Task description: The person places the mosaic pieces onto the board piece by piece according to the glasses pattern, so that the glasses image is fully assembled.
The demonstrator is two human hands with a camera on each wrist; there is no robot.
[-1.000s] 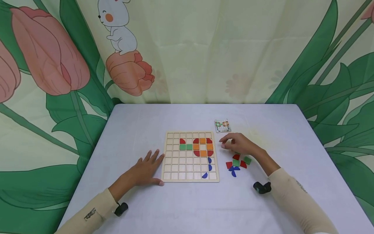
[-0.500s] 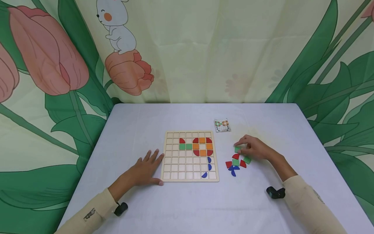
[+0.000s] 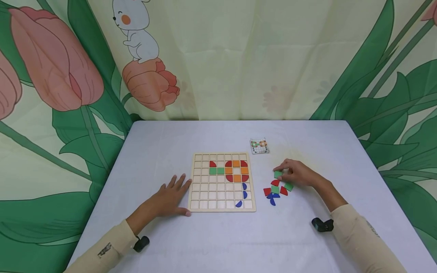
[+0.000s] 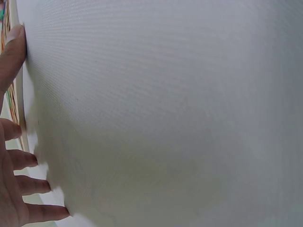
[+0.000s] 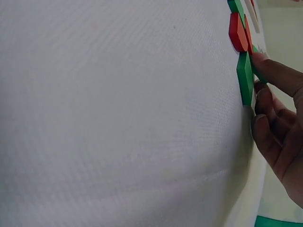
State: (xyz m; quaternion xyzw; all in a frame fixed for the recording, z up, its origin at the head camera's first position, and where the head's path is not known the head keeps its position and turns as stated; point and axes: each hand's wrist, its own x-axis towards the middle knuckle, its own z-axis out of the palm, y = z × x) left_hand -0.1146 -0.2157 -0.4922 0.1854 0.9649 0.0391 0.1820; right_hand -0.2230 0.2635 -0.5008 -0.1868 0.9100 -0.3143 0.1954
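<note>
Even, diffuse light over the tabletop (image 3: 218, 242); wrist views dimmer and greyer, with soft shadows.

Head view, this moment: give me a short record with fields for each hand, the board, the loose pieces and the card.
Left hand: fingers spread at the left edge of the grid board, thumb by its near-left corner
Right hand: pinches a green square, right of the board
On board: red, orange and green pieces farther back; three blue half-circles near right
Loose pieces: red, green, blue, clustered right of the board
Card: beyond the loose pieces, small grid pattern
</note>
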